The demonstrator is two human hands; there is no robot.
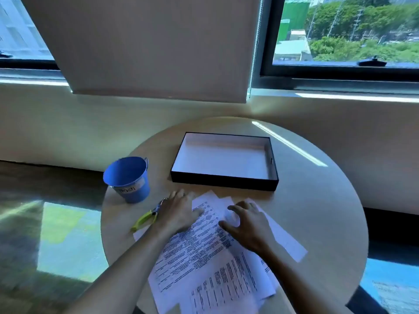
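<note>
Several printed paper sheets (204, 264) lie fanned in a loose pile on the near half of a round table (317, 211). My left hand (179, 211) rests flat on the pile's upper left part, fingers spread. My right hand (247, 223) sits on the sheets to the right of it, fingers bent with the tips touching the paper. An open shallow box (224, 160), black outside and white inside, stands empty behind the papers. A green-handled staple remover (147, 217) lies just left of my left hand.
A small blue metal bucket (128, 179) with a label stands at the table's left edge. A wall with a window and a lowered blind (147, 46) runs behind the table. The floor lies to the left.
</note>
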